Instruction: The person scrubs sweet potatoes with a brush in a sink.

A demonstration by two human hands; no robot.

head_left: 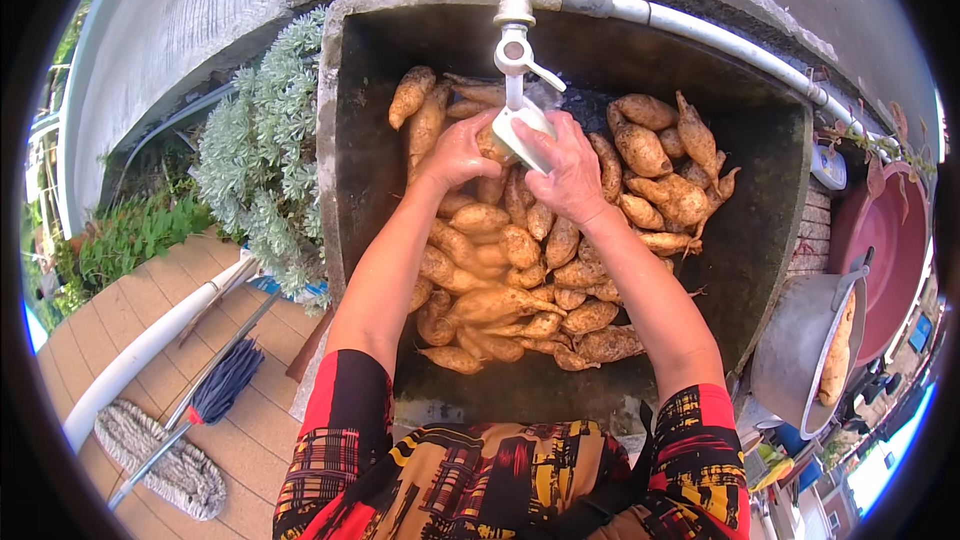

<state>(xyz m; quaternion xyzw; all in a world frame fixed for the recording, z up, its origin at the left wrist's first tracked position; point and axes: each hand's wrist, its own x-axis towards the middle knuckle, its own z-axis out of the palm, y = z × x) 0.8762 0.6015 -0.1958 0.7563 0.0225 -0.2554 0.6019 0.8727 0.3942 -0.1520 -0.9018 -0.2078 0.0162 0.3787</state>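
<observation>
Beneath the running tap (514, 50), my left hand (457, 152) is closed around a tan sweet potato (490, 146), partly hidden by the fingers. My right hand (570, 168) grips a flat white scrubber (522, 132), pressed against that sweet potato; its underside is hidden. Water falls from the spout onto the scrubber. Below and around both hands lie many soil-marked sweet potatoes (505, 308), heaped in a dark concrete sink (745, 240). Some in the middle appear to lie under cloudy water. A further pile of sweet potatoes (640, 145) rests at the sink's right side.
A pale pipe (700, 28) runs along the back wall to the tap. To the right stand a metal pot (795, 340) with a sweet potato in it and a reddish tub (878, 250). A silvery shrub (265, 155), a mop (165, 460) and a blue brush (228, 380) are at left.
</observation>
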